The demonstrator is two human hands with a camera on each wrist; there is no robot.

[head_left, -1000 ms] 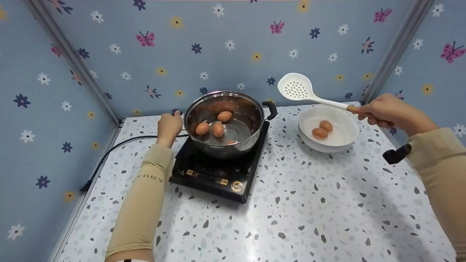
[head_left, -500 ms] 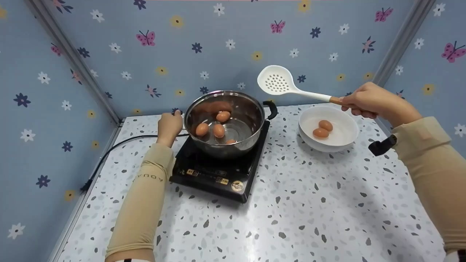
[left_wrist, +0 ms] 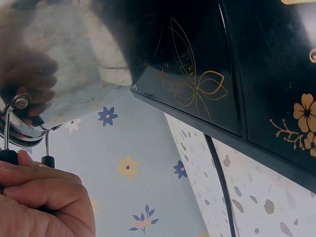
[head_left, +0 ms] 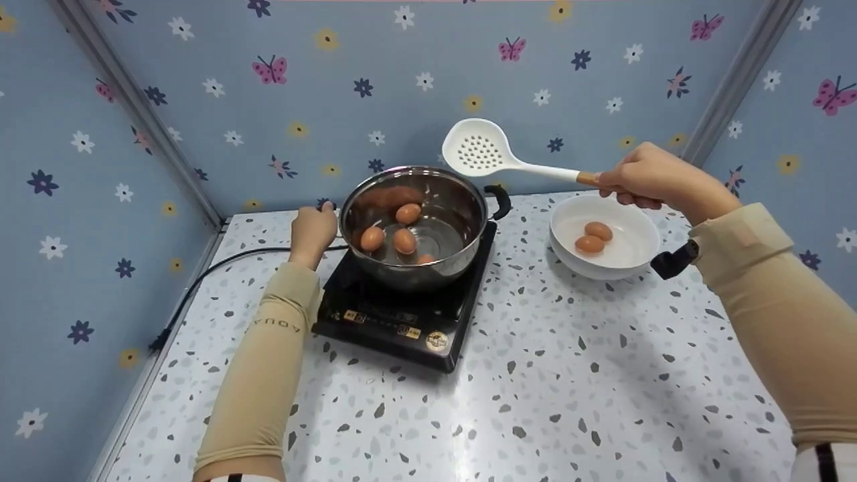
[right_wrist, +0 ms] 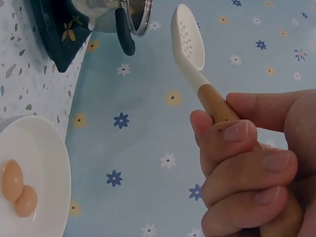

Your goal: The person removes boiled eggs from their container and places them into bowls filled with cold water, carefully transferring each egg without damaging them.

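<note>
My left hand (head_left: 313, 231) grips the pot's left handle; the left wrist view shows fingers curled round its black grip (left_wrist: 48, 161). Several brown eggs (head_left: 404, 241) lie inside the steel pot (head_left: 428, 273), which sits on a black induction cooker (head_left: 388, 338). In my right hand (head_left: 646, 175) is a white slotted spoon (head_left: 477, 148), held by its wooden handle (right_wrist: 216, 102). The spoon's perforated head carries nothing and hangs above the pot's right rear rim. Two brown eggs (head_left: 593, 238) rest in a white bowl (head_left: 602, 269) below the right hand.
The pot's right black handle (head_left: 499, 202) sticks out toward the bowl. A black power cord (head_left: 234, 258) runs left from the cooker across the speckled table (head_left: 535, 402). Flower-patterned panels (head_left: 375, 67) stand close behind and at both sides.
My right hand has carried the slotted spoon leftward and slightly up, from above the bowl's left side to over the pot's right rear rim. The left hand stays on the pot handle.
</note>
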